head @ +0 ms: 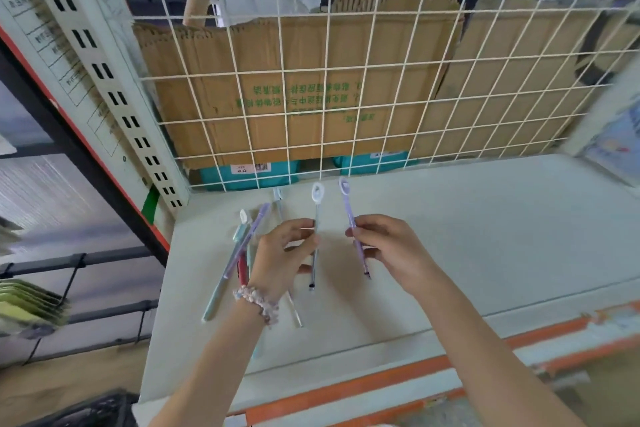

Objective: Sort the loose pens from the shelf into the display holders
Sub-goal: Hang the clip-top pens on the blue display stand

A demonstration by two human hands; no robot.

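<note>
Pens are being picked up: the left hand (287, 253) pinches a grey pen (315, 239) and the right hand (384, 246) a lilac pen (353, 225), both held above the shelf (485, 236). Loose pens (239, 253) lie by its left edge. No display holders show, so next comes finding them. A wire grid (346, 80) with cardboard boxes (277, 80) behind backs the shelf.

We see a grey pen (314, 246) with a white oval cap held near upright, tip down, above the white shelf (485, 236). A purple pen (355, 236) with an oval cap stands beside it, apart, tilted slightly. A loose pile of pens (239, 253), purple, teal and red, lies on the shelf's left end.
</note>
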